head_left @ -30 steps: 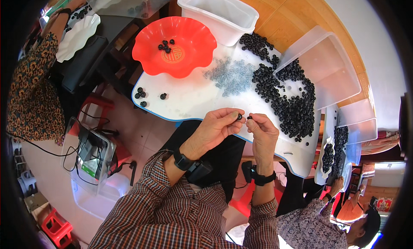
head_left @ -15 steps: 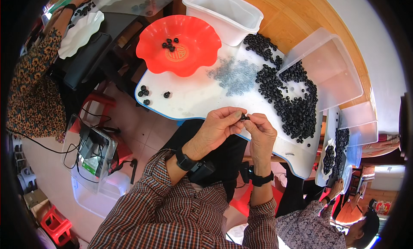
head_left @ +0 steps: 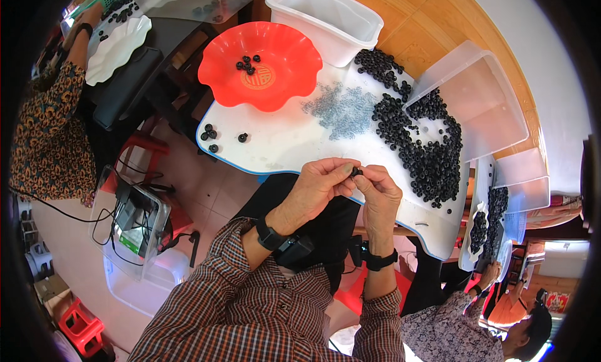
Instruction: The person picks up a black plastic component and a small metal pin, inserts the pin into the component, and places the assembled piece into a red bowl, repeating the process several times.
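Observation:
Close together at the table's front edge, my left hand (head_left: 321,185) and my right hand (head_left: 379,192) both pinch one small black round part (head_left: 355,172). The fingertips cover much of it. Beyond my hands lies a spread of tiny clear pieces (head_left: 343,112), too small to name. To its right is a large heap of black round parts (head_left: 432,168), some ring-like with a hole. A red wavy-rimmed bowl (head_left: 291,90) at the back left has several black parts inside. A few more black parts (head_left: 242,138) rest on the white table (head_left: 275,152) at left.
A white plastic tub (head_left: 325,21) stands behind the red bowl. A clear plastic bin (head_left: 488,105) lies tilted by the heap. Co-workers sit at left and lower right by other tables. A red stool (head_left: 144,152) and a clear box of cables (head_left: 131,221) stand at left.
The black part has turned slightly between my fingertips; my hands have barely shifted. At far left, a co-worker's arm has moved a little.

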{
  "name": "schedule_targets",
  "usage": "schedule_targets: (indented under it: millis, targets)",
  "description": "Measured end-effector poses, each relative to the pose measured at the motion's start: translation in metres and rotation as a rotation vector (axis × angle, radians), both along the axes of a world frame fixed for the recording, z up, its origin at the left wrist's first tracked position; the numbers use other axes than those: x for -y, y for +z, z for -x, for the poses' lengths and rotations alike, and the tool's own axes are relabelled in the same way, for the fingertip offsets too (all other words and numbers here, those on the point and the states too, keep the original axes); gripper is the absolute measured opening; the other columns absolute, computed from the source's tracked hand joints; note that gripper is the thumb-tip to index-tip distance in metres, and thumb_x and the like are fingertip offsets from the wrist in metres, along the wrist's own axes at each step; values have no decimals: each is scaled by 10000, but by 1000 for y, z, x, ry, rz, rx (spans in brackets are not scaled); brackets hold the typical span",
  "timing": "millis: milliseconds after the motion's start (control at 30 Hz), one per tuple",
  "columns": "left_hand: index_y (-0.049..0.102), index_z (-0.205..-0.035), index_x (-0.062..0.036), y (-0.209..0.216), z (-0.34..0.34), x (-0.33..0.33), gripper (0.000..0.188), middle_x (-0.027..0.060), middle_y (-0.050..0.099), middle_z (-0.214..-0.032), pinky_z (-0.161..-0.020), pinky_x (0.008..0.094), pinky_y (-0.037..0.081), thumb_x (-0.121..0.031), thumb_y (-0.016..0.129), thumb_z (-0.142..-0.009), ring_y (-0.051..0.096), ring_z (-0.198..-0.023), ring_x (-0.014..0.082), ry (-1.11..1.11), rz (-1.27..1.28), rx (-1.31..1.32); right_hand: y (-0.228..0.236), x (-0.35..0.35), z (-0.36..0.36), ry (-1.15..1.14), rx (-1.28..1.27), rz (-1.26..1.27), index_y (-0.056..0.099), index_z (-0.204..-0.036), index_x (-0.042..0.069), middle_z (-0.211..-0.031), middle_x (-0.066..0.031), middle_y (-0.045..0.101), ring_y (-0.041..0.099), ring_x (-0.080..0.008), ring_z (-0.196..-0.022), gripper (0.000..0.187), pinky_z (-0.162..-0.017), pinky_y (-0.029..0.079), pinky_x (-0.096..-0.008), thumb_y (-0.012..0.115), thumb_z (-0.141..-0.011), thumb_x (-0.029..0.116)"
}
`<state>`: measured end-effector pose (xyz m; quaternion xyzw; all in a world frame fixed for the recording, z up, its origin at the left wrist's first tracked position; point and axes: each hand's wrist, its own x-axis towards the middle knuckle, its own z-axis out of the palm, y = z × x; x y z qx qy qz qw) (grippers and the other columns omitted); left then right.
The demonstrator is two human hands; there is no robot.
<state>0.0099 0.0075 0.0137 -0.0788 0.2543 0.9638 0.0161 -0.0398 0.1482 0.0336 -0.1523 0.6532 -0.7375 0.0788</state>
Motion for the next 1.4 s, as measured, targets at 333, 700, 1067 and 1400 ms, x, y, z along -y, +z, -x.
schedule_targets:
  millis: [333,700,1067,1400]
  targets:
    - [630,-1147,37,2,-1,0,246,53,646,-835,-655,217,537,-124,550,-979,609,-703,98,8,58,15,8,2,-3,1,-56,-86,706,-958,16,-953,-31,597,574,-101,-841,169,-749,473,-225,709,-806,-58]
    - [649,-1102,28,-3,-1,1,221,46,643,-838,-636,204,521,-131,560,-977,601,-718,87,14,194,24,8,2,-4,0,-81,-141,701,-955,14,-960,-28,588,583,-104,-850,167,-757,487,-226,708,-806,-61]
    - [634,-1155,39,10,-3,6,287,74,667,-872,-600,219,553,-167,606,-956,642,-700,109,81,308,75,7,3,-4,7,-217,-265,703,-939,28,-935,-33,585,574,-97,-798,158,-688,473,-213,734,-791,-18]
    - [638,-1149,32,12,-4,4,249,74,677,-873,-629,221,559,-121,592,-958,652,-701,111,118,355,43,7,2,-3,-2,-235,-243,694,-931,21,-926,-38,583,582,-97,-783,145,-680,487,-215,728,-797,-21]
